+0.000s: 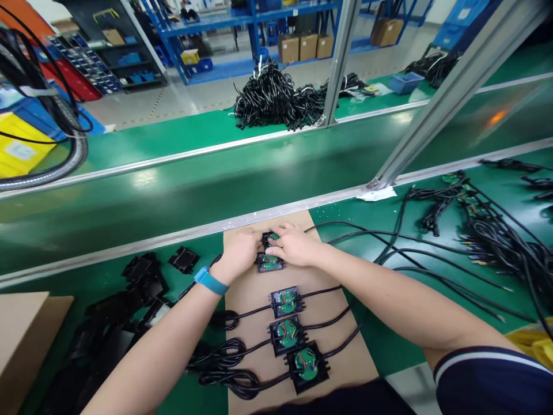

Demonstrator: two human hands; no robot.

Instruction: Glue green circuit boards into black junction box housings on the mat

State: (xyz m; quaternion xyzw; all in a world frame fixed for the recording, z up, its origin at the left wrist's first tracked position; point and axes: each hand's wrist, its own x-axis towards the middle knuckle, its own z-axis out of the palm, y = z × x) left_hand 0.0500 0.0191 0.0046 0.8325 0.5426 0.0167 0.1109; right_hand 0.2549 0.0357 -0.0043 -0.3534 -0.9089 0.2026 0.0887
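At the far end of a cardboard sheet (253, 288), both hands are at a small square black housing (266, 236) holding a green circuit board. My left hand (242, 249), with a blue band at the wrist, has its fingers curled against the left side of this housing. My right hand (298, 246) closes thumb and fingers over its right side, hiding much of it. Just nearer lies a second open housing (271, 263), its board showing. Closer to me are three more, a far one (286, 301), a middle one (287, 334) and a near one (307, 366), each with black cables on both sides.
Loose black housings (144, 274) are heaped on the left, beside a cardboard box (26, 340). Coiled cables (228, 351) lie left of the sheet. Many cables with boards (488, 219) cover the right. A metal rail (185, 233) and a slanted post (432, 115) border the bench.
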